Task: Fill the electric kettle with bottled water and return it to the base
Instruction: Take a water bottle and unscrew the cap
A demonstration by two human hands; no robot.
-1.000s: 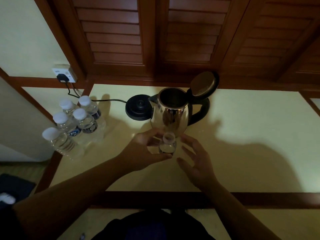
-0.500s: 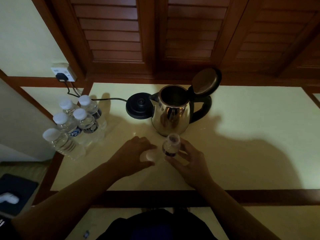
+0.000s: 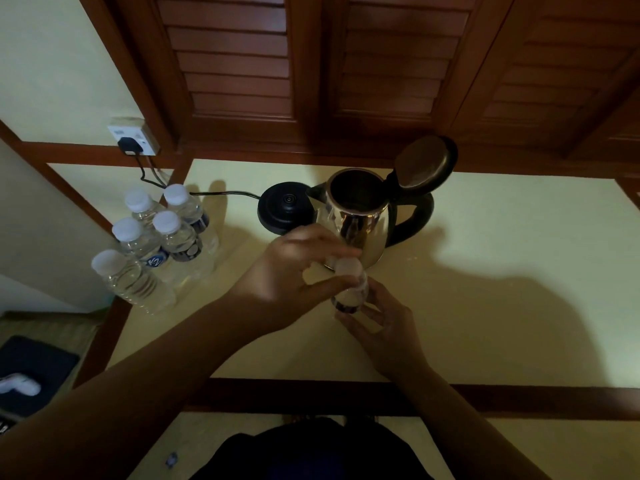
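Note:
A shiny steel kettle [image 3: 360,223] with a black handle stands on the table, off its base, its lid [image 3: 424,161] swung open. The round black base [image 3: 284,206] lies just left of it, cord running to a wall socket [image 3: 131,140]. In front of the kettle my right hand [image 3: 384,327] holds a small clear water bottle [image 3: 349,292] upright from below. My left hand [image 3: 287,275] reaches over from the left, with fingers and thumb pinching the bottle's white cap [image 3: 348,266]. A pale patch shows under the left palm; I cannot tell what it is.
Several capped water bottles [image 3: 162,244] stand grouped at the table's left edge. Louvred wooden shutters [image 3: 346,64] rise right behind the table. The table's dark wooden front edge [image 3: 519,400] runs below my forearms. A dark mat [image 3: 31,372] lies on the floor at lower left.
My left hand lifted off the table and came onto the bottle's cap. The right hand, which took over the bottle from the left, still holds it.

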